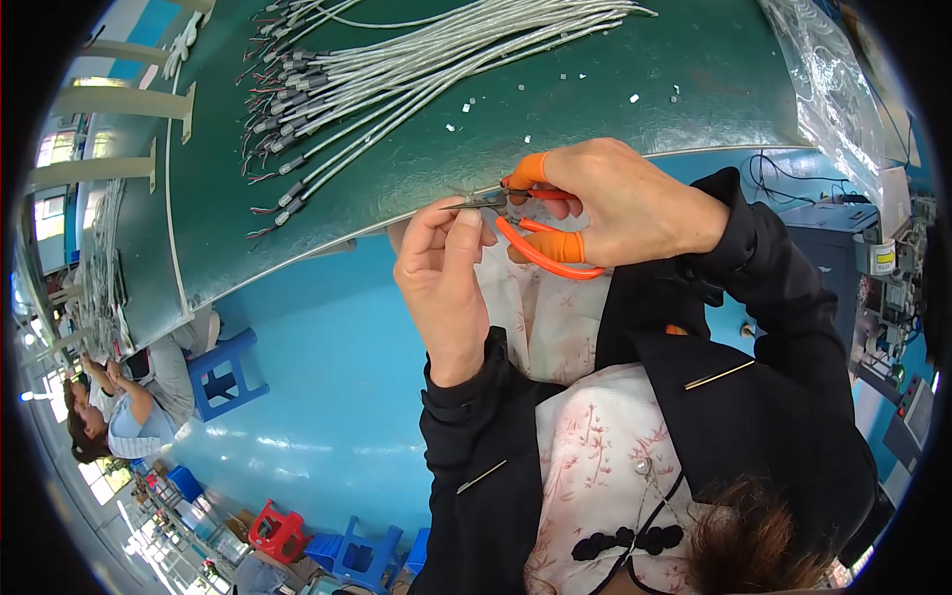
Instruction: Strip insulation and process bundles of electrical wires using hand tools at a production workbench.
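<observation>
My right hand (635, 198) is wrapped round needle-nose pliers (545, 258) with orange handles. Orange covers sit on its thumb and a finger. The slim dark jaws point left, over the fingertips of my left hand (446, 283). Those fingers are pinched together just at the jaws; whatever lies between them is too small and hidden to name. Both hands are at the near edge of the green table (397, 178). Beyond them lies a bundle of grey cables (426, 74), with dark sleeves and thin bare-ended wires at their left ends.
Small white scraps (530, 139) dot the table. Clear plastic bags (828, 79) lie at its right end. A person (149, 397) sits at the far left by a blue stool (226, 375). Red (280, 533) and blue stools stand farther back. A grey machine (828, 223) is at right.
</observation>
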